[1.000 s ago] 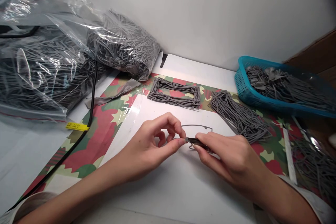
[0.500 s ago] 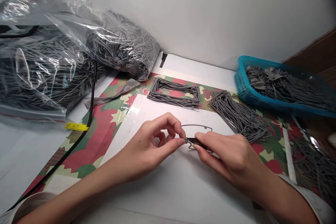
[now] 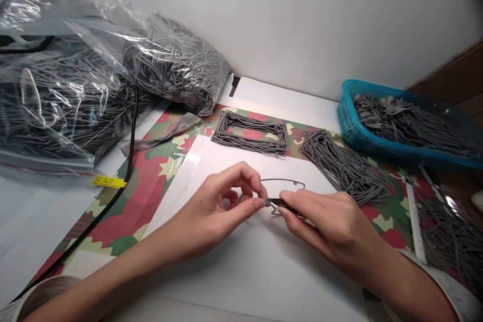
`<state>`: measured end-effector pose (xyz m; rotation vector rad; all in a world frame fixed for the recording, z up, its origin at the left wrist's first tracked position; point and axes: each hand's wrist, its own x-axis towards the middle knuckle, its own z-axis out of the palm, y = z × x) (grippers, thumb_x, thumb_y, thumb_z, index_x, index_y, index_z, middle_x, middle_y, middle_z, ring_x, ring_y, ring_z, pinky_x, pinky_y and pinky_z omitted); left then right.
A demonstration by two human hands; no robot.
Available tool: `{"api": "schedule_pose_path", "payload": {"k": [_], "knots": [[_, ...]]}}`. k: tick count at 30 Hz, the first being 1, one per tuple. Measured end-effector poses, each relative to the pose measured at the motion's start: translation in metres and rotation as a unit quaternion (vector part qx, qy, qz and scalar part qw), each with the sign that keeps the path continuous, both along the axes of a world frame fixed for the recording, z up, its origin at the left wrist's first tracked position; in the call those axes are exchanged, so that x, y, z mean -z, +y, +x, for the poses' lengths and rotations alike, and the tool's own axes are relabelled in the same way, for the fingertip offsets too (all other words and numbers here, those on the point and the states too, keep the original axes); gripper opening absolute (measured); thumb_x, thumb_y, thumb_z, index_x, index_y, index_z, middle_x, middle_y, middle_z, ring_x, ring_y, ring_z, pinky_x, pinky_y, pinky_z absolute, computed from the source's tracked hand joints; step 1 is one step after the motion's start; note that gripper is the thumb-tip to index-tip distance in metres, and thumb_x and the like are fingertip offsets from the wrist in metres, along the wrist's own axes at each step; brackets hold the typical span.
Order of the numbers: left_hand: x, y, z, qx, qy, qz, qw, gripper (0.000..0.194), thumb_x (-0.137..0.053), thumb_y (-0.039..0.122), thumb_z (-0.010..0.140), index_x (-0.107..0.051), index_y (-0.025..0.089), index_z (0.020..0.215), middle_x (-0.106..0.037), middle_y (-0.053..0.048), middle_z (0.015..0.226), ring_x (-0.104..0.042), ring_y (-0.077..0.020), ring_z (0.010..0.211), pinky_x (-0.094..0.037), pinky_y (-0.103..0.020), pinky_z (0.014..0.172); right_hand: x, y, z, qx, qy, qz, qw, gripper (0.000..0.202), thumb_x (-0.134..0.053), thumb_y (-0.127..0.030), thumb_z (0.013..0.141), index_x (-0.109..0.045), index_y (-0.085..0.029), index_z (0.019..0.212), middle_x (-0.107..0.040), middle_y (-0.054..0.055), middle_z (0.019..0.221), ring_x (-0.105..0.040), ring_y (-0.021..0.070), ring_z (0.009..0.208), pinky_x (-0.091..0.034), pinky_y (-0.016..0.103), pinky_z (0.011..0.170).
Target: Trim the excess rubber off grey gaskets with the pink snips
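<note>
My left hand (image 3: 222,206) is closed in a pinch, thumb and forefinger on a small part of a thin grey rubber gasket (image 3: 281,179). Part of the gasket's loop shows behind the fingers; my hands hide the rest. My right hand (image 3: 332,221) grips dark tweezers (image 3: 279,202), whose tips meet the grey piece right beside my left fingertips. Both hands are over a white sheet (image 3: 241,282).
Behind the sheet lie a rectangular stack of grey gaskets (image 3: 249,148) and a loose pile (image 3: 343,166). A blue basket (image 3: 349,115) of strips stands right. Clear bags (image 3: 181,60) and a black cable (image 3: 133,136) are left.
Both hands stay almost in place. The grey piece between the left fingertips and the tweezers has shifted very slightly.
</note>
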<state>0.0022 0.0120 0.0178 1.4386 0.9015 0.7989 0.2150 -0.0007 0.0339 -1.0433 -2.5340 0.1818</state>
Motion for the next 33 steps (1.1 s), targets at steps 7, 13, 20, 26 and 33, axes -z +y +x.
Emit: {"api": "schedule_pose_path", "payload": {"k": [7, 13, 20, 26, 33], "knots": [[-0.001, 0.001, 0.000, -0.008, 0.021, -0.001, 1.000, 0.009, -0.057, 0.026, 0.090, -0.053, 0.022, 0.084, -0.055, 0.003, 0.082, -0.055, -0.0111, 0.077, -0.042, -0.023, 0.060, -0.002, 0.001, 0.003, 0.015, 0.019, -0.001, 1.000, 0.019, -0.045, -0.021, 0.098, -0.062, -0.015, 0.091, -0.068, 0.002, 0.074, -0.061, 0.0111, 0.060, -0.034, 0.026, 0.052], [-0.001, -0.001, -0.001, -0.006, 0.029, 0.003, 1.000, 0.010, -0.057, 0.027, 0.090, -0.051, 0.021, 0.085, -0.057, 0.002, 0.082, -0.056, -0.0118, 0.075, -0.043, -0.023, 0.060, -0.002, 0.004, 0.006, 0.068, 0.013, -0.005, 0.998, 0.020, -0.045, -0.025, 0.098, -0.062, -0.017, 0.089, -0.065, 0.001, 0.070, -0.054, 0.0109, 0.054, -0.035, 0.025, 0.052], [0.000, 0.003, -0.005, -0.022, 0.110, 0.143, 0.983, 0.006, -0.048, 0.018, 0.092, -0.050, 0.021, 0.086, -0.056, 0.002, 0.077, -0.052, -0.0091, 0.064, -0.041, -0.020, 0.054, 0.003, 0.021, 0.013, 0.202, -0.201, -0.015, 0.958, 0.025, -0.049, -0.036, 0.094, -0.059, -0.020, 0.077, -0.063, 0.000, 0.058, -0.056, 0.0177, 0.045, -0.025, 0.028, 0.045], [0.015, 0.015, -0.018, -0.030, 0.306, 0.422, 0.853, 0.022, -0.041, 0.008, 0.092, -0.056, 0.017, 0.105, -0.064, -0.006, 0.087, -0.057, -0.0166, 0.077, -0.041, -0.026, 0.063, 0.004, 0.029, 0.020, 0.261, -0.275, -0.005, 0.925, 0.019, -0.056, -0.031, 0.092, -0.065, -0.016, 0.100, -0.070, 0.008, 0.087, -0.067, 0.0244, 0.072, -0.035, 0.029, 0.050], [0.020, 0.023, -0.023, -0.010, 0.398, 0.443, 0.804, 0.020, -0.044, 0.017, 0.095, -0.064, 0.018, 0.094, -0.067, -0.006, 0.089, -0.057, -0.0184, 0.078, -0.037, -0.026, 0.057, -0.001, 0.022, 0.011, 0.113, -0.165, -0.067, 0.978, 0.016, -0.053, -0.030, 0.094, -0.063, -0.017, 0.097, -0.061, 0.006, 0.092, -0.059, 0.0235, 0.087, -0.044, 0.034, 0.068]]}}
